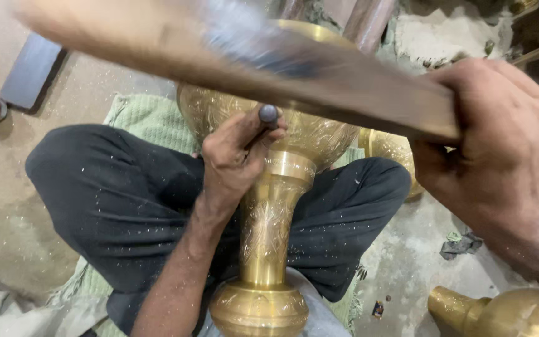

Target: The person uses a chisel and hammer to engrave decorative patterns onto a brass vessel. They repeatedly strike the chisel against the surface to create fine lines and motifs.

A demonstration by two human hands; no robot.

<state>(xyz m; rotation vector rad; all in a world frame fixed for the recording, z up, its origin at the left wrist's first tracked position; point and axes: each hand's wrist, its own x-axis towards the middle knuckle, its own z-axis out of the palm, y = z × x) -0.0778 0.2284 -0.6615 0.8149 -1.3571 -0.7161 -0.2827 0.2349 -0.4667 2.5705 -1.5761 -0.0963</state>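
Brass fills my lap: an engraved vase (pixel 269 212) lies across my crossed legs in dark trousers (pixel 107 193), base toward me, bowl away. My left hand (pixel 235 156) pinches a small steel chisel (pixel 268 114) tight against the bowl. My right hand (pixel 500 162) is clenched around a wooden mallet (pixel 238 56), blurred above the chisel. Farther off, a green cloth (pixel 145 115) covers the dusty floor (pixel 407 249).

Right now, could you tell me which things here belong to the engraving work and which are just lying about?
In use:
engraved brass vase
chisel in left hand
wooden mallet in right hand

Lying about:
second brass vase
grey rag
green mat
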